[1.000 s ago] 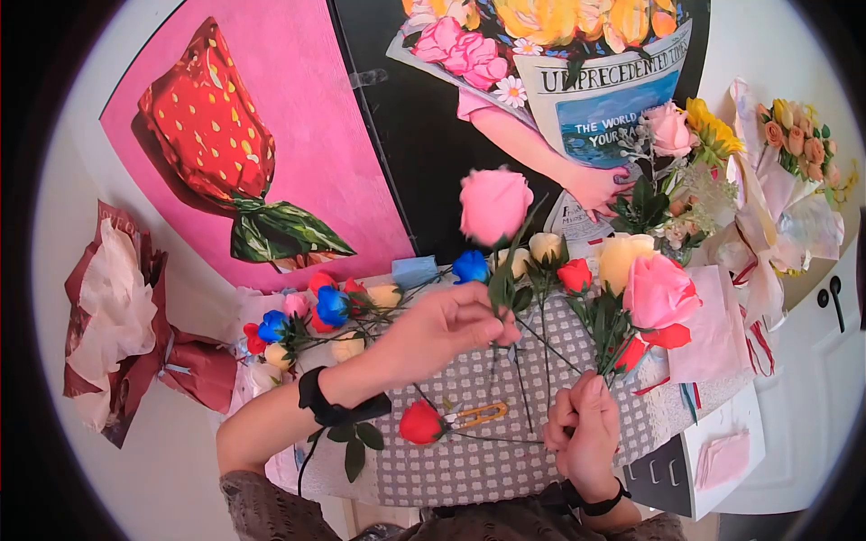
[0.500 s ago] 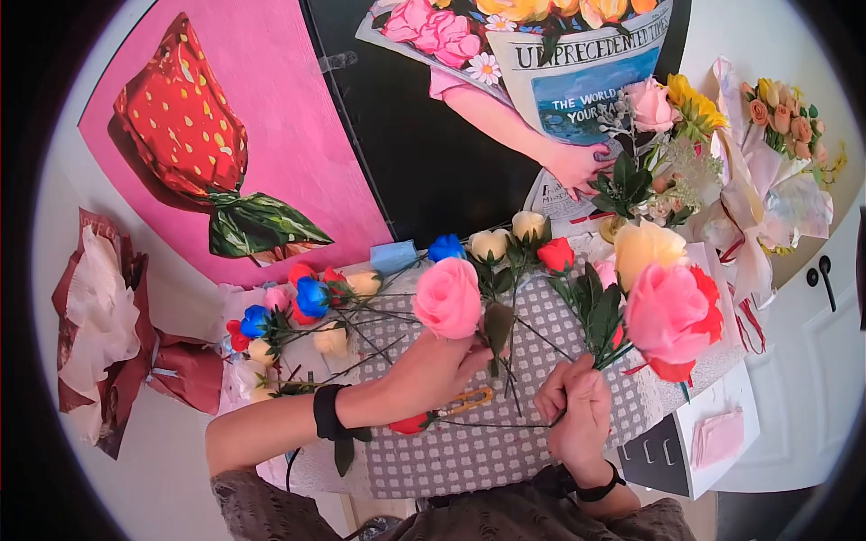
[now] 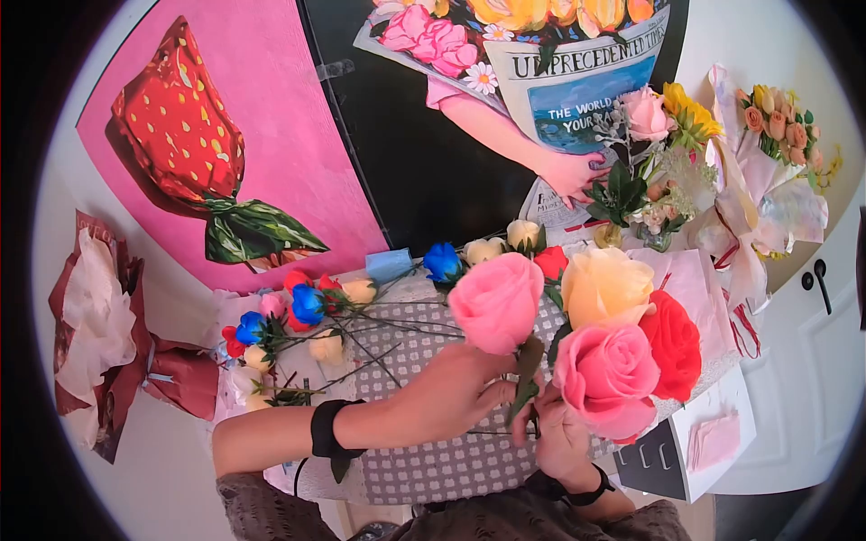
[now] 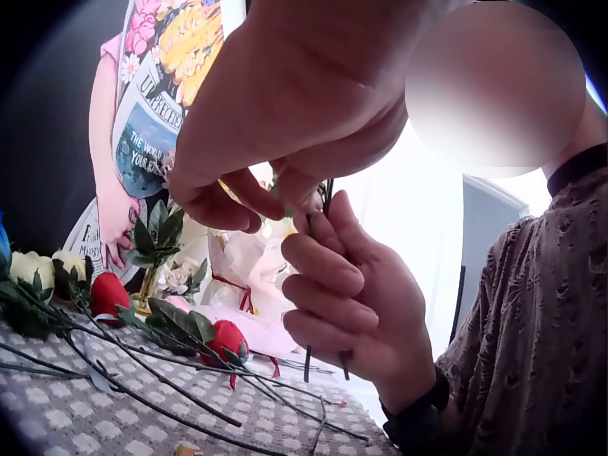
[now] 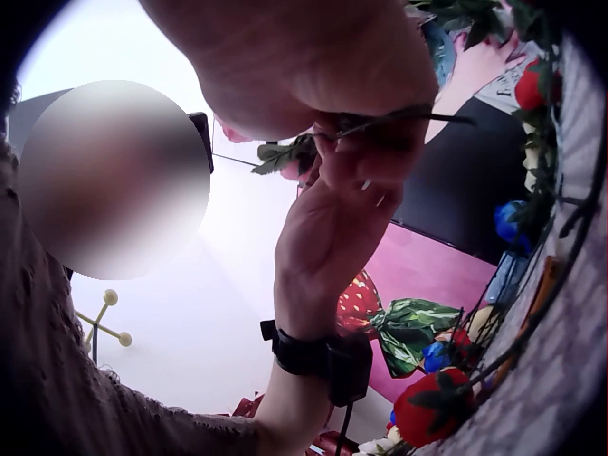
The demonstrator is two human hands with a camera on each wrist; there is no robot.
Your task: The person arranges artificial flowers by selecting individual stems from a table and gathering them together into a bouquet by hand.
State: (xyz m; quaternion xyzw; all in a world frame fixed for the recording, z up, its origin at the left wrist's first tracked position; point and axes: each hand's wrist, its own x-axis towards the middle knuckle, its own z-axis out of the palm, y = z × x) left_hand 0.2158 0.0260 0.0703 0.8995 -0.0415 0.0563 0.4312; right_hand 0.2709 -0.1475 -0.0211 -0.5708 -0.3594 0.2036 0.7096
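Observation:
My left hand (image 3: 465, 388) pinches the stem of a large pink rose (image 3: 498, 302), just beneath its head. Right beside it, my right hand (image 3: 561, 437) grips the stems of a bunch with a pink rose (image 3: 606, 379), a cream rose (image 3: 606, 287) and a red rose (image 3: 672, 347). In the left wrist view, the right hand's fingers (image 4: 328, 285) curl round the stems (image 4: 307, 361), whose lower ends stick out below the fist. The single pink rose's head stands left of the bunch, with green leaves (image 3: 526, 379) between the hands.
Loose blue, red and cream roses (image 3: 307, 305) lie along the back and left of the checked cloth (image 3: 424, 469). A vase of mixed flowers (image 3: 645, 171) stands at the back right. Wrapped bouquets (image 3: 90, 325) flank the table, and a small drawer unit (image 3: 649, 458) is at the right.
The left hand lowered the single pink rose and brought it right, next to the right hand. The bunch in the right hand turned, its rose heads now tilted toward the head camera.

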